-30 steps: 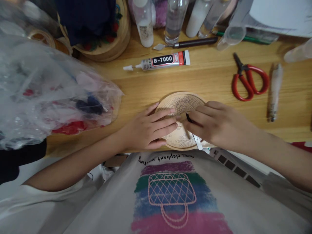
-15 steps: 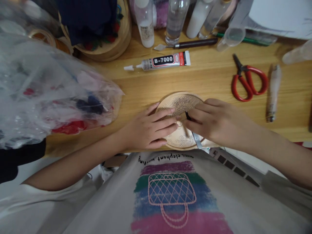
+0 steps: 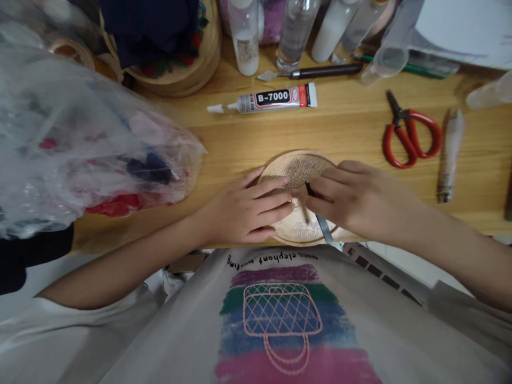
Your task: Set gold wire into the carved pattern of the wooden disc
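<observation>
A round, pale disc with a raised rim lies at the table's front edge, bearing fine dark line drawings of overlapping petals or scales and waves. Across its left side rests my left hand, fingers spread and laid on the surface. My right hand is closed over the disc's right side, pinching a slim flat tool. Its dark end shows by the fingertips and its grey, flat end sticks out below the palm; the middle is hidden, so I cannot tell its exact kind.
Beyond the disc lie a B-7000 glue tube, a dark-handled palette knife and red-handled pliers. A pale pen-like tool is at the right. Bottles line the back; a plastic bag fills the left.
The table items appear slightly farther right in view. My hands keep nearly the same places on the disc, and the tool's flat end looks darker, turned a little.
</observation>
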Available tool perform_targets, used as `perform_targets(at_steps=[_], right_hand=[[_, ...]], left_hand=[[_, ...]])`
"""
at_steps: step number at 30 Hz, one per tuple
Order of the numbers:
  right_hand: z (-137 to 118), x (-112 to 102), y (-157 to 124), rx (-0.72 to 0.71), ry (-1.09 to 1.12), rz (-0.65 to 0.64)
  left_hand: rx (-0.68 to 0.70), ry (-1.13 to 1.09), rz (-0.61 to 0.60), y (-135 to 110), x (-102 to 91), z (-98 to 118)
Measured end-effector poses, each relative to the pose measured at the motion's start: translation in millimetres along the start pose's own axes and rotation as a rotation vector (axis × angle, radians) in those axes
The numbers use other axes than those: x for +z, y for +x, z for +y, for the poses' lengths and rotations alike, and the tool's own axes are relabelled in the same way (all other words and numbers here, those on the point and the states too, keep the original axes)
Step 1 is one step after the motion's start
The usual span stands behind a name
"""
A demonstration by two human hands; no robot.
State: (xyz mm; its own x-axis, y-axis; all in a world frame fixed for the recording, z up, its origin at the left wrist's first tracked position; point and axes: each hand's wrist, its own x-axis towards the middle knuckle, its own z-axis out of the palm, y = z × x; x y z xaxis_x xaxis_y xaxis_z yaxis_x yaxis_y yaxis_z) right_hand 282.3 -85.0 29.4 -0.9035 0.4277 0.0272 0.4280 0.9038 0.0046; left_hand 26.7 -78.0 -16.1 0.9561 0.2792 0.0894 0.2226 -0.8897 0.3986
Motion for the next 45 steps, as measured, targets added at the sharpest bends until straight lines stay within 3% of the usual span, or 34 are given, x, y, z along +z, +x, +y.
perform_targets(at_steps=[21, 30, 36, 45], right_hand=[[-3.5, 2.2, -1.6, 0.029, 0.060, 0.011], [-4.7, 2.4, -2.6, 0.034, 0.070, -0.045], [-4.7, 2.0, -2.1, 0.035, 0.055, -0.034], [-6.6, 3.0, -1.3, 0.029, 0.052, 0.016]], left_hand=[[0.002, 0.018, -0.006, 0.6, -0.3, 0.8], [0.021, 0.046, 0.019, -0.7, 1.1, 1.0], [-0.029, -0.051, 0.009, -0.5, -0.8, 1.3], [-0.008, -0.019, -0.013, 0.0, -1.6, 1.1]])
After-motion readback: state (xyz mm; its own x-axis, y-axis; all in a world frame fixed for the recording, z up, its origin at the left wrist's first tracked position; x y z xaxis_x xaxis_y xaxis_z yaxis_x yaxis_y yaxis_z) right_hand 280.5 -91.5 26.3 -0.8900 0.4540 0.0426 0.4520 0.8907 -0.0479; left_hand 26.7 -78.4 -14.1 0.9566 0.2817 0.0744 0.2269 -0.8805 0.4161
